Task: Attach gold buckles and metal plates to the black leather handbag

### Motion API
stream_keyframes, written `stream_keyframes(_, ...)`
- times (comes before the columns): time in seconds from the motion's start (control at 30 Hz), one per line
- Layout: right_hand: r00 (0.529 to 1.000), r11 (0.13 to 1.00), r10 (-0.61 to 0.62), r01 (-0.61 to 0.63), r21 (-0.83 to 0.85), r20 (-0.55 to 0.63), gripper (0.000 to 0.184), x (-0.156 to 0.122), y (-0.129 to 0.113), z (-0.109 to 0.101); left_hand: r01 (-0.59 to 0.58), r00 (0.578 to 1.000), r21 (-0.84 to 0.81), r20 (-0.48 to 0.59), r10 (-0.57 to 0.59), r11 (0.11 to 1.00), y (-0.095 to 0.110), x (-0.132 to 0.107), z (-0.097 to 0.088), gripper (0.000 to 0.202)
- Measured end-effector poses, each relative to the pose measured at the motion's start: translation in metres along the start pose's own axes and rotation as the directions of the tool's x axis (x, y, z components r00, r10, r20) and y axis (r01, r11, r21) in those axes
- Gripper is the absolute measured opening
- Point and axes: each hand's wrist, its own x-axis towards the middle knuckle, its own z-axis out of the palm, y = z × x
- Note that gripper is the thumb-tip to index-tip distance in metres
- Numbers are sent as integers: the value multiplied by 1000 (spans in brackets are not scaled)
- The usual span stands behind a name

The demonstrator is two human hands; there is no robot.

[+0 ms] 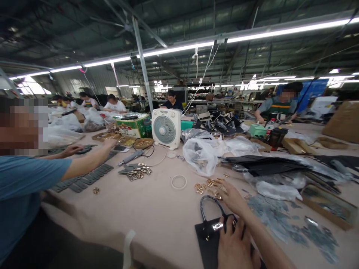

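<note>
A small black handbag with a looped handle and a shiny metal clasp lies on the table at the lower right. My left hand rests across the bag, fingers spread over its front and touching it. Beyond the bag, my right hand stretches over a loose pile of gold-coloured metal fittings. Its fingers are apart, with the tips at the edge of the pile; whether they touch a fitting is hard to make out.
A white ring lies left of the fittings. Behind stand a box fan and a clear plastic bag. Thin film-wrapped pieces and a cardboard tray lie right. A co-worker's arm reaches over grey straps at left.
</note>
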Motion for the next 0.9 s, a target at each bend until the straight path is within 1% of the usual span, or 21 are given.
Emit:
stream_keyframes(0.07,998,988,-2,11,-157,56,43,23,1,25,-18,1000,-5,6,18,1000,-4,5,5,82)
stream_keyframes(0.1,997,979,10,5,-203,73,43,31,2,35,-24,1000,0,9,24,1000,-6,8,6,83)
stream_keyframes(0.17,996,971,33,-13,-240,81,38,40,6,51,-26,1000,25,3,26,999,-9,11,8,84)
stream_keyframes(0.23,996,968,43,-23,-249,78,29,44,14,56,-32,999,51,-5,32,998,-10,13,8,84)
stream_keyframes(0.27,996,966,51,-32,-257,68,26,44,19,56,-40,999,56,0,40,998,-10,13,7,84)
stream_keyframes(0.33,996,959,80,-70,-275,26,27,44,34,49,-57,998,60,18,56,997,-10,13,5,85)
stream_keyframes(0.43,986,939,144,-162,-302,-83,38,41,58,33,-76,997,103,28,74,992,-10,11,4,87)
stream_keyframes(0.5,972,924,177,-218,-313,-155,45,38,69,26,-86,996,153,18,84,985,-9,8,5,89)
stream_keyframes(0.6,953,908,208,-273,-318,-222,52,33,72,22,-101,994,193,-12,105,976,-8,2,5,92)
stream_keyframes(0.67,952,910,196,-265,-319,-234,51,30,62,25,-113,992,205,-36,123,972,-8,-1,4,92)
stream_keyframes(0.7,961,920,161,-229,-319,-226,50,29,54,27,-120,990,214,-42,132,969,-7,-2,3,92)
stream_keyframes(0.73,974,935,103,-164,-316,-200,50,28,44,30,-125,989,227,-45,138,966,-6,-2,2,92)
stream_keyframes(0.77,988,949,25,-71,-307,-150,50,27,32,33,-128,989,241,-43,142,962,-5,-2,1,91)
stream_keyframes(0.8,995,957,-66,43,-288,-71,50,25,21,36,-129,989,253,-41,144,959,-4,-3,0,89)
stream_keyframes(0.83,987,953,-159,162,-254,33,50,24,10,39,-130,989,263,-40,145,956,-3,-3,-1,86)
stream_keyframes(0.87,960,941,-237,264,-210,148,48,23,0,42,-128,989,267,-44,145,955,-3,-2,-2,83)
stream_keyframes(0.9,923,927,-290,336,-165,252,46,22,-9,44,-125,988,268,-51,143,955,-2,-2,-2,79)
